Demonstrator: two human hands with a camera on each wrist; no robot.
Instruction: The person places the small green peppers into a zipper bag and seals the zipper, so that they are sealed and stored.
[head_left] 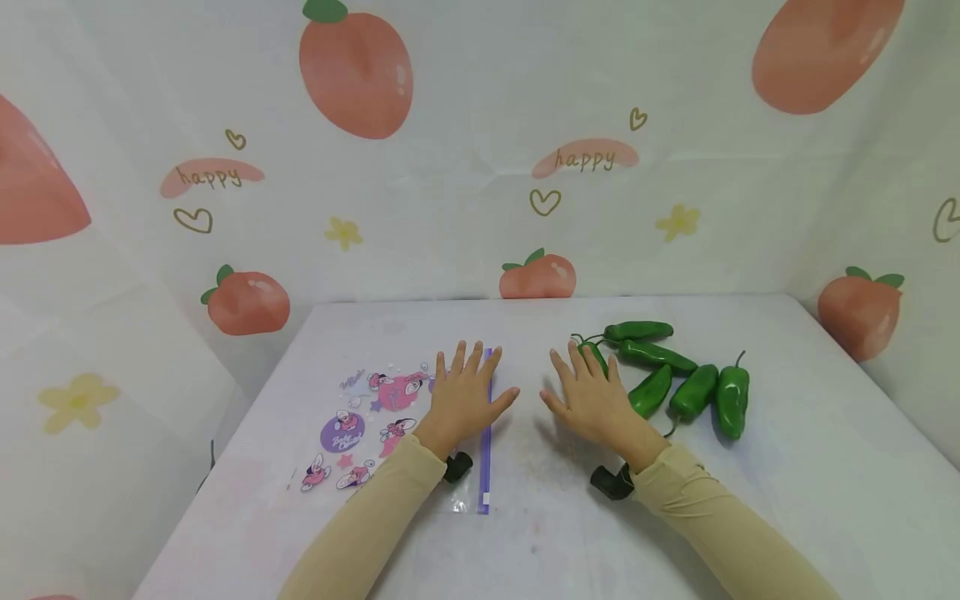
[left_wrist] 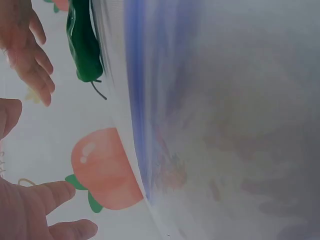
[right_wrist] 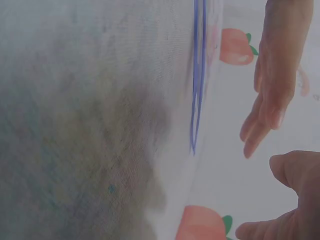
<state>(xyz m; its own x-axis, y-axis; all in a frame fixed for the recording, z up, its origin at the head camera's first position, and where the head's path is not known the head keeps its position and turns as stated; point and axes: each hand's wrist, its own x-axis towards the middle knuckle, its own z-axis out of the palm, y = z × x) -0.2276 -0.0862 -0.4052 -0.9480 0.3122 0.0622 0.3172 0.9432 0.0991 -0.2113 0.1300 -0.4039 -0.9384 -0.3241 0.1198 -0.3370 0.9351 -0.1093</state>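
Observation:
Fingers spread, my left hand (head_left: 463,398) is held palm down over the right part of a clear zip bag (head_left: 333,458). The bag lies flat, printed with pink and purple cartoon figures, and a purple zip strip (head_left: 484,475) runs along its right edge. My right hand (head_left: 596,404) is also spread palm down, holding nothing, just left of several green peppers (head_left: 693,392). It partly covers the nearest peppers in the head view. One pepper (left_wrist: 85,47) shows in the left wrist view. Both hands seem to hover above the table.
The white table (head_left: 540,542) reaches back to a hanging cloth (head_left: 465,208) printed with peaches, hearts and flowers. Dark wrist mounts (head_left: 611,482) sit under both wrists. The peppers lie loosely grouped on the right half, with stems pointing different ways.

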